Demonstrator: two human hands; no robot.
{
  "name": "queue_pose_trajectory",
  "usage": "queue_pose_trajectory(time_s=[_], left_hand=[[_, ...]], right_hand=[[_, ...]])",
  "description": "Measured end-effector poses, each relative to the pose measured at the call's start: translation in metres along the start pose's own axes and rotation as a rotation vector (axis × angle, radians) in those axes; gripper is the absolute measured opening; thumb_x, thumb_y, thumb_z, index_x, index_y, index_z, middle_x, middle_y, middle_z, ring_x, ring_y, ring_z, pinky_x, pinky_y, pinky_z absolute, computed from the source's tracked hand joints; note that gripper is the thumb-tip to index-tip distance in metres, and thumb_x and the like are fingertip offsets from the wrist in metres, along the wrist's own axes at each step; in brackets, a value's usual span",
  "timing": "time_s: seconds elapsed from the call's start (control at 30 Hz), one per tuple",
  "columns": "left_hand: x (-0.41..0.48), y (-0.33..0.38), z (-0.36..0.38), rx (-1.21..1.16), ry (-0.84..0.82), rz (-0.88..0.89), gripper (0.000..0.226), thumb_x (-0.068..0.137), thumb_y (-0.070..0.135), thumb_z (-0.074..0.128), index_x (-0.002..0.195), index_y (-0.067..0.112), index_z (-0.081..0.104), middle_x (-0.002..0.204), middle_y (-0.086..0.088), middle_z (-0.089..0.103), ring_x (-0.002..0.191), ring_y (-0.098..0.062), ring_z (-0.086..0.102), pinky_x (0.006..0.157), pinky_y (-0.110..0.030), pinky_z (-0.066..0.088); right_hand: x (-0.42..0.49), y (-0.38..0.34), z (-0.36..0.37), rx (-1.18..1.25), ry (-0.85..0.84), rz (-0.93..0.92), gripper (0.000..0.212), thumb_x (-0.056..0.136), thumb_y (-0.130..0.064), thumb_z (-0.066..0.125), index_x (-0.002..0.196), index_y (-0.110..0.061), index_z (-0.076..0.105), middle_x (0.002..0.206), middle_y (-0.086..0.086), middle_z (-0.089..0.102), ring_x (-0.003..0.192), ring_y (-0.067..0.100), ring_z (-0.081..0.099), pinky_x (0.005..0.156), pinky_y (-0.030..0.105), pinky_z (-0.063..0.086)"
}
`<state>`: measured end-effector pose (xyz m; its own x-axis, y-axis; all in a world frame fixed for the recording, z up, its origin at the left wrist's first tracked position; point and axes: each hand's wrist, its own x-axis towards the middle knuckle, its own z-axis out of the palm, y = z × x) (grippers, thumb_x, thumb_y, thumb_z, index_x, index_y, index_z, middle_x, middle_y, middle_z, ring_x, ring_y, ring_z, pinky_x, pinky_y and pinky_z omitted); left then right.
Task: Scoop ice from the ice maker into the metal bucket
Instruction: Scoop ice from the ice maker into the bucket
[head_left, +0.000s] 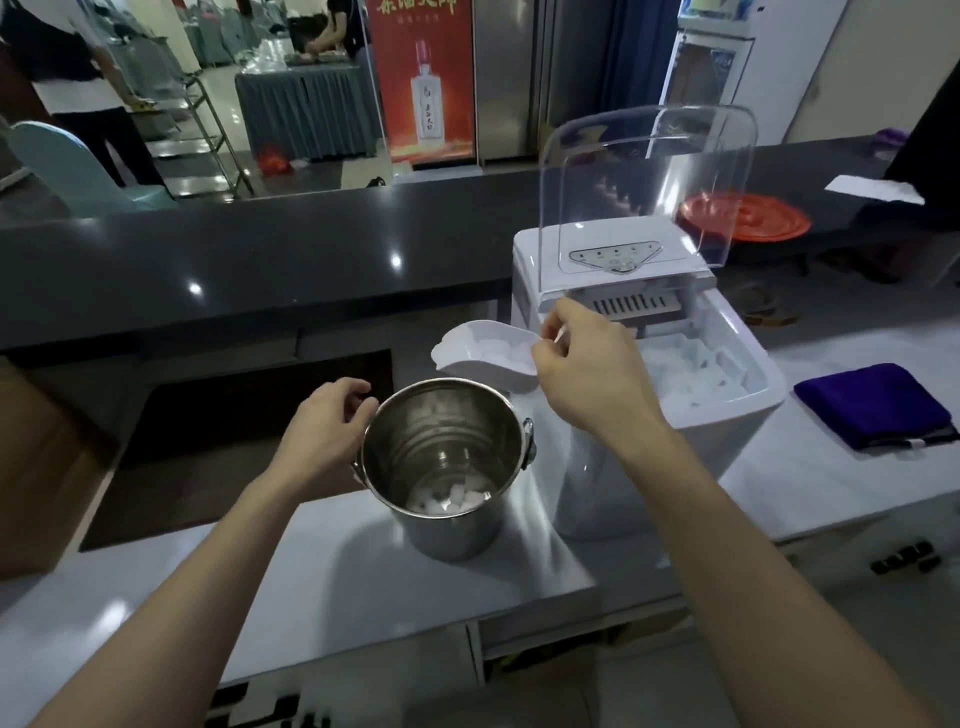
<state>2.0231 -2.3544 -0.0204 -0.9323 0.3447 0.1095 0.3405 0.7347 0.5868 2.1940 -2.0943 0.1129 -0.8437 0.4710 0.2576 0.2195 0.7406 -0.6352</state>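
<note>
A white counter (363, 571) is closest. The metal bucket (447, 535) stands upright on it. The left hand (322, 421) curls at its left rim; I cannot tell if it grips. Above the far rim, the right hand (587, 374) pinches the scoop (483, 353), which lies sideways with its mouth pointing left. The ice maker (675, 441) sits beside it. A dark counter (260, 260) runs behind.

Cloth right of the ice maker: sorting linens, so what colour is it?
Deep purple cloth, clearest in the head view.

Banquet-hall bar: counter (260, 260), liquor banner (423, 78).
</note>
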Motion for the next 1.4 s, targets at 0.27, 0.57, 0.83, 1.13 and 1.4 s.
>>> queue_pose_trajectory(time_s=[0.27, 0.57, 0.83, 1.13, 1.4], left_hand=[[0.005, -0.005, 0.004, -0.044, -0.17, 0.076, 0.021, 0.108, 0.049, 0.058, 0.102, 0.037, 0.074, 0.088, 0.016, 0.075, 0.085, -0.003, 0.068, 0.072, -0.028, 0.052], [-0.003, -0.002, 0.013, -0.165, -0.072, 0.13, 0.014, 0.106, 0.031, 0.064, 0.109, 0.031, 0.077, 0.081, 0.011, 0.072, 0.081, -0.006, 0.067, 0.073, -0.029, 0.051], [-0.013, -0.001, 0.008, -0.259, -0.007, 0.154, 0.016, 0.107, 0.029, 0.063, 0.112, 0.029, 0.078, 0.082, 0.01, 0.072, 0.08, -0.008, 0.068, 0.067, -0.02, 0.049], [-0.025, 0.005, 0.004, -0.322, -0.019, 0.204, 0.017, 0.109, 0.027, 0.061, 0.117, 0.026, 0.076, 0.092, 0.011, 0.074, 0.089, 0.001, 0.066, 0.065, -0.012, 0.05], [-0.023, 0.005, 0.002, -0.315, -0.032, 0.206, 0.019, 0.109, 0.026, 0.06, 0.119, 0.027, 0.076, 0.097, 0.014, 0.072, 0.095, 0.003, 0.064, 0.072, -0.015, 0.051]], right_hand=[[-0.027, 0.0, 0.053, 0.006, 0.024, 0.147, 0.009, 0.096, -0.02, 0.052, 0.088, -0.017, 0.056, 0.079, 0.005, 0.065, 0.083, 0.03, 0.06, 0.072, 0.043, 0.053], [-0.04, 0.004, 0.091, -0.035, -0.016, 0.23, 0.007, 0.092, -0.015, 0.051, 0.087, -0.016, 0.055, 0.075, 0.006, 0.064, 0.078, 0.032, 0.059, 0.068, 0.043, 0.051], [-0.044, 0.002, 0.111, -0.114, -0.059, 0.196, 0.007, 0.095, -0.014, 0.05, 0.088, -0.016, 0.052, 0.076, 0.004, 0.059, 0.068, 0.019, 0.051, 0.054, 0.035, 0.032], [-0.041, -0.009, 0.143, -0.195, -0.185, 0.205, 0.004, 0.095, -0.011, 0.049, 0.096, -0.014, 0.051, 0.088, 0.009, 0.063, 0.084, 0.034, 0.058, 0.07, 0.042, 0.045], [-0.04, -0.006, 0.147, -0.209, -0.129, 0.129, 0.006, 0.098, -0.017, 0.056, 0.092, -0.017, 0.058, 0.075, 0.0, 0.06, 0.069, 0.022, 0.055, 0.062, 0.034, 0.04]])
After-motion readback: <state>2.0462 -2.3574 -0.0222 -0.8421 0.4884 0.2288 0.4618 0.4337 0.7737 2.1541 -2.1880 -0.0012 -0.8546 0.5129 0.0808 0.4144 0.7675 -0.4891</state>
